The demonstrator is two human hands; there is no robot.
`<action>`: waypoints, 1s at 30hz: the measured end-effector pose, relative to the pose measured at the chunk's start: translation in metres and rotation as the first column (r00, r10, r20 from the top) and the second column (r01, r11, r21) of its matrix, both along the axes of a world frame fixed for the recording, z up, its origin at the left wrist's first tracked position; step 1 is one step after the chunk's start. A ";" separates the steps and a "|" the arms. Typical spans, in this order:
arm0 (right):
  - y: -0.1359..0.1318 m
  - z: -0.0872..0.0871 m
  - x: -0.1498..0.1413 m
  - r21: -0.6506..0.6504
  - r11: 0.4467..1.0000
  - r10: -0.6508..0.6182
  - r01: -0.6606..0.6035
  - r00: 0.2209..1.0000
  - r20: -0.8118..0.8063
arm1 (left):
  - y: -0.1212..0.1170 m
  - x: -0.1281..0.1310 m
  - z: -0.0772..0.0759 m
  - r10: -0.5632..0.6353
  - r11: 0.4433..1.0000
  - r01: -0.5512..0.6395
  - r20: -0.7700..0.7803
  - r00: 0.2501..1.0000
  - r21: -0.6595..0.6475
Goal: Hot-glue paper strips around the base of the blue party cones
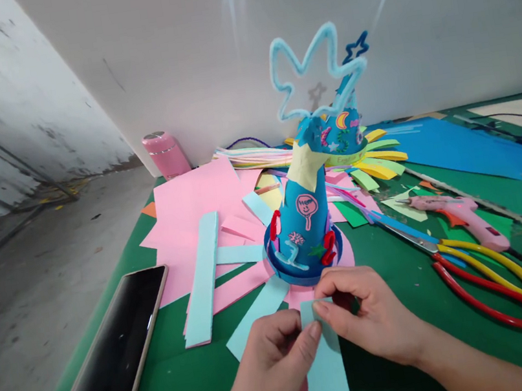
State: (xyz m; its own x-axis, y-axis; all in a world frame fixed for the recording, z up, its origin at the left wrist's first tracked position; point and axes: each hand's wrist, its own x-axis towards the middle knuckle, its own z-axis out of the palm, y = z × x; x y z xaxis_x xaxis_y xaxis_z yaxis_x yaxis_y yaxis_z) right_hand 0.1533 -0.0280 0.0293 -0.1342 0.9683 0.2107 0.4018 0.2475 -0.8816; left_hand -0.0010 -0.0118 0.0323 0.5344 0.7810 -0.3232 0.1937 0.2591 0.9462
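Between my two hands is a light blue paper strip [326, 369], its far end near the brim of a blue cone party hat [301, 215]. My left hand [280, 356] pinches the strip's left edge between thumb and fingers. From the right, my right hand [372, 316] grips the top end of the same strip. Pink and light blue strips fan out from the hat's base, one of them a light blue strip [258, 310] left of my hands. The hat carries stickers, red fuzzy shapes and a pale yellow collar, topped by a light blue pipe-cleaner star [282, 55].
A phone [113, 355] lies at the left table edge. Scissors [489, 279] with red and yellow handles and a pink glue gun [464, 214] are on the right. Behind stand a second decorated hat [342, 128] and a pink bottle [167, 155]. Pink paper sheets [183, 200] lie left.
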 end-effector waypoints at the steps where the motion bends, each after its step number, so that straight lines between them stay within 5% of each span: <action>1: 0.000 0.000 0.000 0.002 1.000 0.002 -0.002 1.000 -0.010 | 0.000 0.000 -0.001 -0.009 1.000 0.009 0.006 1.000 0.002; 30: 0.000 -0.002 0.001 0.037 0.999 0.017 -0.015 0.999 -0.038 | -0.001 -0.001 -0.004 -0.018 0.996 0.025 -0.090 0.996 0.081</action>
State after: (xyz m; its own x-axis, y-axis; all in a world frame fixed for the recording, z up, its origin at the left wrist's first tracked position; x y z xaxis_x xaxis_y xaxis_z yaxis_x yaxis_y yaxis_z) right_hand 0.1541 -0.0280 0.0273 -0.1408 0.9575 0.2516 0.3638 0.2864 -0.8863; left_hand -0.0024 -0.0130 0.0284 0.5234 0.7953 -0.3057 0.2825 0.1765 0.9429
